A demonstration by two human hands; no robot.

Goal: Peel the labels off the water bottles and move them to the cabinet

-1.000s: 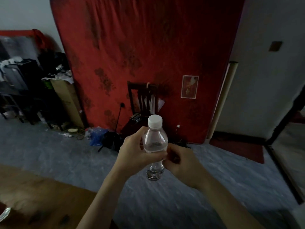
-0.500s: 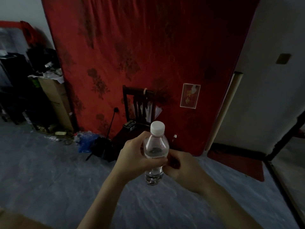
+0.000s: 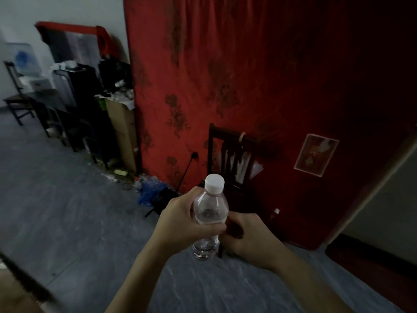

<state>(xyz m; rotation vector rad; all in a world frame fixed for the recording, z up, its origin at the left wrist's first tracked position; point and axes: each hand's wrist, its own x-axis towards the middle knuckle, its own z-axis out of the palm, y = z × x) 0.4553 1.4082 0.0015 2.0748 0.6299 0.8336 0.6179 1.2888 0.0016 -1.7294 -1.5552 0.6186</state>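
The water bottle [image 3: 211, 219] is held upright in mid-air over the grey floor [image 3: 67, 211], its long axis vertical, white cap [image 3: 215, 183] on top. The left hand [image 3: 180, 219] is wrapped round its middle; the right hand [image 3: 247, 236] is curled just beside its right flank (what it pinches cannot be told). Beyond, a dark chair [image 3: 232, 159] is set against a red cloth [image 3: 248, 75].
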